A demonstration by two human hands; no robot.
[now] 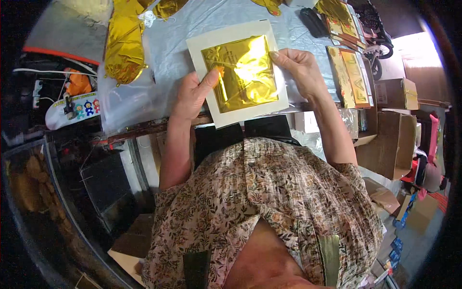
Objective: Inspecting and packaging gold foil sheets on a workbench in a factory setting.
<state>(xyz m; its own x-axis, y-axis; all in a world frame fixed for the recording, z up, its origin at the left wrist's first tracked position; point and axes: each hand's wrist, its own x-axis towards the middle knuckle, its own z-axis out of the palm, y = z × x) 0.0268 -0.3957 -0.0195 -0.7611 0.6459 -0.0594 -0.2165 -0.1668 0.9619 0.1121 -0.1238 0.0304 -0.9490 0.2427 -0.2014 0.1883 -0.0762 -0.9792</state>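
A square white card (196,50) is held tilted over the near edge of the table. On it lies a folded piece of shiny gold foil (228,91), creased and reflecting light. My left hand (195,91) grips the left edge, its thumb pressed on the foil and its other fingers hidden behind the card. At the right edge, my right hand (301,70) pinches card and foil between thumb and curled fingers.
Long crumpled gold foil (124,41) lies at the table's left. A silvery sheet (171,29) covers the table. At right are a black object (314,22) and flat printed packs (350,79). Cardboard boxes (385,144) stand beyond; a white power-strip-like board (72,111) is left.
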